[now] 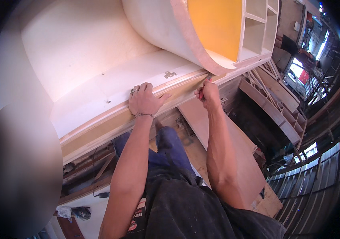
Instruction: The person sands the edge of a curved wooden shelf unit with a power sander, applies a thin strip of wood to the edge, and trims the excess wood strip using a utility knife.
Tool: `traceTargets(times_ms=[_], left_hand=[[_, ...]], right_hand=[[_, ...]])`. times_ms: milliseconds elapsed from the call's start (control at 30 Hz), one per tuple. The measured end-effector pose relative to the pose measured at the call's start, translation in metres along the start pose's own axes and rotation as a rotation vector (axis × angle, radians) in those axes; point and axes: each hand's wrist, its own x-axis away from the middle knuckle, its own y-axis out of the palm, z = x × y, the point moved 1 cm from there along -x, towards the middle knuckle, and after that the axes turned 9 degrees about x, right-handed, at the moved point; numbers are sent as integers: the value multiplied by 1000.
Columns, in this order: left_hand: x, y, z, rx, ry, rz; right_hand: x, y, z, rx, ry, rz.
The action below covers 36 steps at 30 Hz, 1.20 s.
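Observation:
In front of me lies a large white cabinet [86, 95] with an unfinished wooden front edge. My left hand [142, 99] rests on that edge, fingers spread over the white inner surface and thumb out along the wood. A ring and a cord bracelet are on it. To its right, my right hand [210, 95] is closed around a small red-handled tool [208, 81]. The tool's dark tip meets the front edge, just below the end of a curved white panel [192, 40]. Its exact kind is hidden by my fingers. A metal hinge plate [170, 74] sits between the hands, farther in.
Beyond the curved panel stand a yellow panel [216, 28] and white shelf compartments [254, 34]. Wooden boards [233, 135] lean beneath the right side. A wooden frame with compartments [277, 119] lies farther right. Another person [303, 51] is in the right background. Plastic bags [74, 212] lie lower left.

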Motion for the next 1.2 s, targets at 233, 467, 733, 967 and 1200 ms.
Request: traceTargets(times_ms=[233,467,733,967,1200], left_hand=[[0,3,1,-2,9,5],[0,5,1,-47,-12,-6],[0,1,5,-35,-26,-22],[0,3,2,-28,-5,1],[0,0,4,9,-40,-33]], right_hand=[[-1,6,-11,2,9,21],[4,12,-12,22,40,-36],[18,14,-11,43,21,-83],[37,31,-6,-19,54,-92],[60,48,-6,64,49,-122]])
